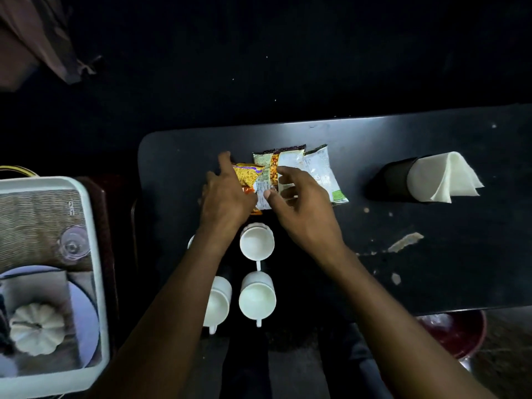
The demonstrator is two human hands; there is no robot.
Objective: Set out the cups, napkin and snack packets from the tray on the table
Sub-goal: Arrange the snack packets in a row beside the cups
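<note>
**Two hands arranging snack packets on a dark table, cups and napkins already set out**

At the far left, a white tray (95, 254) sits on a separate surface beside the table. Inside it are a woven mat, a clear glass (73, 244) lying near the tray's right wall, a pale plate (85, 321) and a small white pumpkin-shaped ornament (37, 328) resting on it.

Moving right, a dark table (431, 269) fills the middle of the view. Near its front edge stand white cups with handles: one at the front left (220, 300) partly hidden by the left forearm, one just beside it (257, 295), and one behind that (256, 240). A sliver of another cup's rim (191, 241) shows past the left wrist.

Beyond the cups, the left hand (227, 197) rests on a yellow and orange snack packet (249, 177), fingers spread loosely over its left edge rather than gripping it. The right hand (302, 208) hovers just beside, thumb and forefinger narrowed around the edge of a pale packet (288, 165); whether they actually pinch it cannot be told. A white packet with a green corner (324, 174) lies flat, touching the others on their right.

Further right, well apart from the packets, a dark holder (391, 180) lies on its side with folded white napkins (443, 177) fanning out of it.
</note>
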